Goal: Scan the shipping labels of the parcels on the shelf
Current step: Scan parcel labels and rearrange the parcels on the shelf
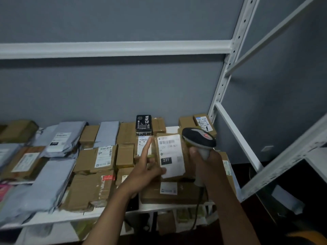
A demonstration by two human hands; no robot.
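left grip (143, 172): holds the tilted-up box (172, 156) by its lower left edge, thumb on the label (170, 155), index finger (146, 147) stretched straight up along the box's left side.
right grip (206, 161): wrapped round the handle of the scanner (199, 140).
scanner: dark head with a red glow on top, just right of the held box, head level with the label's top edge; cable (199, 200) drops from the handle past the shelf front.
held box: brown cardboard, label faces camera, barcode near the top, black patch reading "231" lower left. Stands on a flat brown box (173, 193) with a small white label.
shelf (70, 217): white board on a white metal frame (235, 50), packed with parcels.
shelf contents, middle: brown boxes in rows, several with white labels; one with red tape (108, 177); black carton with white characters (143, 125) upright at the back.
shelf contents, left: grey mailer bags (47, 181), some labelled, overlapping each other and the boxes.
back right corner: brown box with blue-and-white label (203, 122), behind the scanner.
lower shelf: more parcels, too dark to tell apart.
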